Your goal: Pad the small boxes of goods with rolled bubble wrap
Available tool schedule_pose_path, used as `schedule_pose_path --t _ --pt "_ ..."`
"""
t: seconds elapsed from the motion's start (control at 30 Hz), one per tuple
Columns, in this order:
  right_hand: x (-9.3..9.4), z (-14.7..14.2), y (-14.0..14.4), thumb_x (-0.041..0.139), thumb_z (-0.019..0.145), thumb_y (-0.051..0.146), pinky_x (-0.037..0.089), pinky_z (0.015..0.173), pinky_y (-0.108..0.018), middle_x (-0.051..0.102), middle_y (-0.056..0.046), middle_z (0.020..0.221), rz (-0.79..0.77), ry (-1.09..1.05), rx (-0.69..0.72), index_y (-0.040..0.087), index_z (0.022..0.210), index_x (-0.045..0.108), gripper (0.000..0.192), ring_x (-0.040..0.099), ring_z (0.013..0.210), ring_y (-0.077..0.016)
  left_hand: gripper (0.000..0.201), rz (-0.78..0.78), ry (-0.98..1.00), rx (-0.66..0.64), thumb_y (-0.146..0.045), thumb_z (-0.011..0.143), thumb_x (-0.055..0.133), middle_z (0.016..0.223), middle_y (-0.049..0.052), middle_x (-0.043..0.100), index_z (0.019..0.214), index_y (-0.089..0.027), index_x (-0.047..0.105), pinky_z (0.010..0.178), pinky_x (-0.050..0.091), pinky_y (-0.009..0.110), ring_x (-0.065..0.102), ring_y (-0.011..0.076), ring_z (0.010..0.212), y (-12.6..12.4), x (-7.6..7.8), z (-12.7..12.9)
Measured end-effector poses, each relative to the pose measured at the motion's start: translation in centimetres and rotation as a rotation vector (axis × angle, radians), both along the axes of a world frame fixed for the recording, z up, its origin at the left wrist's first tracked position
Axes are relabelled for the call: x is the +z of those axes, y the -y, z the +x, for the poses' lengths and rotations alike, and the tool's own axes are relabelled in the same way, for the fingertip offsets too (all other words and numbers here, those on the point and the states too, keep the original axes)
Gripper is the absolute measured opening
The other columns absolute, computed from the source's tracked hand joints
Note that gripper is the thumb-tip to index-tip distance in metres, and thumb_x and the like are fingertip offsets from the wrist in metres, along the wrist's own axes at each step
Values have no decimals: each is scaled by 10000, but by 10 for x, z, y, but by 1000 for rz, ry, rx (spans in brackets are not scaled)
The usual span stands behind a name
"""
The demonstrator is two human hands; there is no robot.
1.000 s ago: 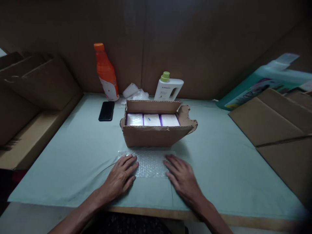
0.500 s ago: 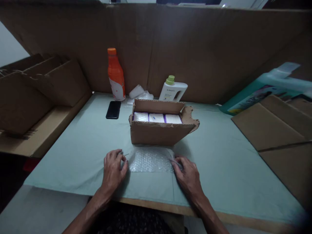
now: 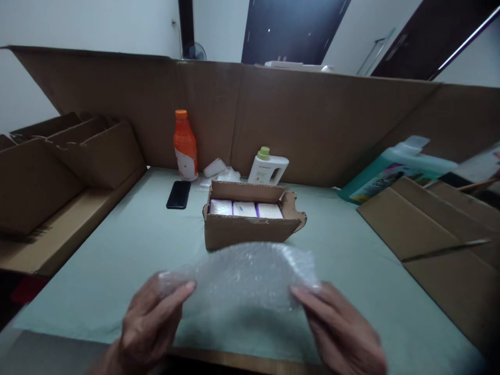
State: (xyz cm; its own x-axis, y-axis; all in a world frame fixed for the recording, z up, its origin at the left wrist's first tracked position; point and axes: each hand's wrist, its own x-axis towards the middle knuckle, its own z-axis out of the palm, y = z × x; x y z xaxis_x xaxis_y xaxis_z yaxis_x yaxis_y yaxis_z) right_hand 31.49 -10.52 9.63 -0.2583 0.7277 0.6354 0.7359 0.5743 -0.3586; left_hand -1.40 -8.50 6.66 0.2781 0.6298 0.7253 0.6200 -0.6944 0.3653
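The bubble wrap (image 3: 250, 276) is a clear, thin sheet with small bubbles that catch the light. It is lifted clear of the bench (image 3: 117, 260) and held roughly flat, spread wide between the left hand (image 3: 150, 323) and the right hand (image 3: 344, 333), each pinching one end. Its middle bows up slightly, and its far edge is rounded and a little crumpled on the right. It hangs just in front of the open box (image 3: 250, 224) and overlaps the box's lower front in view. It is slightly blurred.
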Motion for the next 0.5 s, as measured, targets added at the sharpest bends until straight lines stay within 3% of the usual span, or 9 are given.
schedule_pose_path --t 0.1,0.17,0.27,0.37,0.5 --pt "43 6 -33 635 855 79 572 816 -342 747 -26 1082 287 -30 -109 369 1357 612 580 710 908 -208 715 226 -56 67 -44 866 596 1139 49 729 1503 -311 410 940 539 382 676 224 1071 -38 47 7" --pt "62 13 -73 613 883 141 554 854 -357 757 -43 1080 285 -50 -152 297 1224 703 386 706 951 -219 523 224 -112 42 -137 920 562 1148 83 727 1431 -236 504 941 522 402 666 243 1067 -77 71 19" --pt "79 26 -132 542 886 239 543 790 -348 781 -58 993 -105 50 -158 228 1004 772 258 714 893 -230 305 -21 -317 15 -229 959 467 976 87 749 1154 -176 695 784 518 335 684 221 873 -132 99 37" --pt "94 31 -165 543 819 240 475 636 -305 769 -14 816 -491 343 -154 243 813 769 226 686 720 -207 267 -290 -647 -61 -189 899 470 734 41 706 821 -199 725 603 411 275 623 176 645 -167 123 49" --pt "110 15 -178 554 726 147 283 502 -261 575 26 517 -654 693 -118 219 549 623 203 503 494 -134 225 -389 -927 -120 -103 759 544 540 -6 585 572 -214 604 519 298 266 510 146 497 -197 135 61"
